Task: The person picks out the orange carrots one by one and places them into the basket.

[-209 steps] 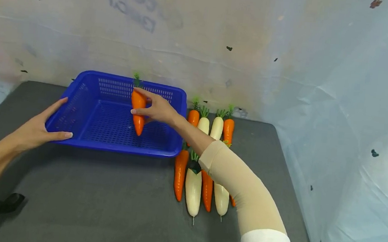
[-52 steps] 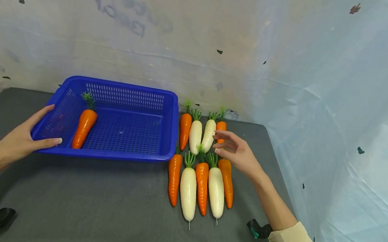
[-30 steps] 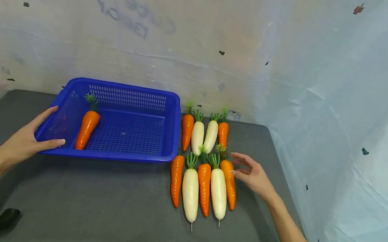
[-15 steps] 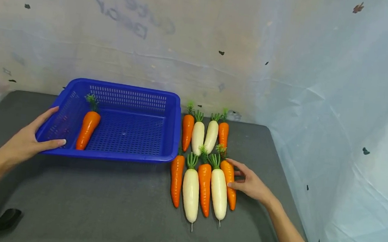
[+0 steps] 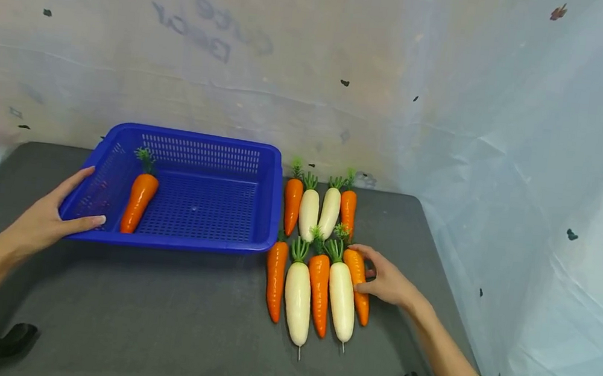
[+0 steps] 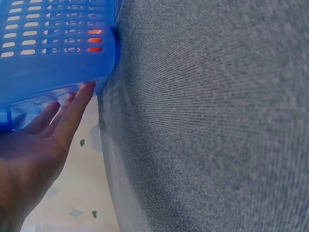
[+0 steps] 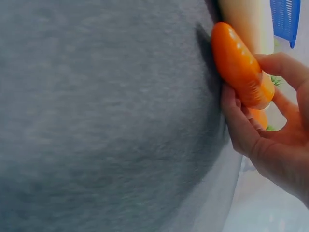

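Left hand [image 5: 41,225] lay flat against the blue basket [image 5: 272,209] at the left of the head frame, fingers straight on its side wall, thumb along the near rim, gripping nothing. Only the left wrist view [image 6: 34,154] showed fingertips pressed under the basket's corner at upper left. Held one carrot in basket [image 5: 138,201], lying by the left wall, leaves pointing up-frame. Right of centre, two rows of carrots and white radishes [image 5: 299,294] on the grey mat [image 5: 158,319]. Right hand [image 5: 388,280] curled round the rightmost carrot [image 5: 358,281] of the lower row; right wrist view alone showed thumb and fingers [image 7: 236,121] pinching it against the mat
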{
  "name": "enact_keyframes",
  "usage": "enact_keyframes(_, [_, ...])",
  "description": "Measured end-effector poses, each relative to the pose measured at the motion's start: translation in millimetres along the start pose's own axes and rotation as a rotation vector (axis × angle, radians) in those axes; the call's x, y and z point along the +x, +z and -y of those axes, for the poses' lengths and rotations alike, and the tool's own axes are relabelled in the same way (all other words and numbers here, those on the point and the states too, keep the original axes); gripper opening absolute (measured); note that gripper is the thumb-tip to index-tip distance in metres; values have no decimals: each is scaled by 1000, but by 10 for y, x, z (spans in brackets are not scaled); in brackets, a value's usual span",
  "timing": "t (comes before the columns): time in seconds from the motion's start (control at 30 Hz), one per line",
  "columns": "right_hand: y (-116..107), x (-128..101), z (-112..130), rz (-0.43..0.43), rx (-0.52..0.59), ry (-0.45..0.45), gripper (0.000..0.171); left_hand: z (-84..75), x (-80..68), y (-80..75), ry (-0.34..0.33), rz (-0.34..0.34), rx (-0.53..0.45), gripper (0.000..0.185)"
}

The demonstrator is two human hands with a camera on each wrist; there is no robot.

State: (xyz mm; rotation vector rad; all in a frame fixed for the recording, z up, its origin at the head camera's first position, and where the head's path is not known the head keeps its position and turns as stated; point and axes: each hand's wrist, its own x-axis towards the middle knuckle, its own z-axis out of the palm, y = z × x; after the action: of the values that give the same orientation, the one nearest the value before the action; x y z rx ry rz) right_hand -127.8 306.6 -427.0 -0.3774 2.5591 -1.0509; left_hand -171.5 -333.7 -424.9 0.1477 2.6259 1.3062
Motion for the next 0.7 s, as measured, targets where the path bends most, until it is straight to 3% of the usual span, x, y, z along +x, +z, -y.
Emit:
enact_keyframes(0.17, [-32,49,33,33,3,15,78,-4,7,5,-1,-2,-7,98])
enact_keyframes(0.47, [-65,-9,-61,20,188,131,79,-43,16,-7,-12,6,-11,96])
enact_keyframes(0.7, [-90,-22,-146,2,293,113,76,-40,0,0,0,-1,-10,97])
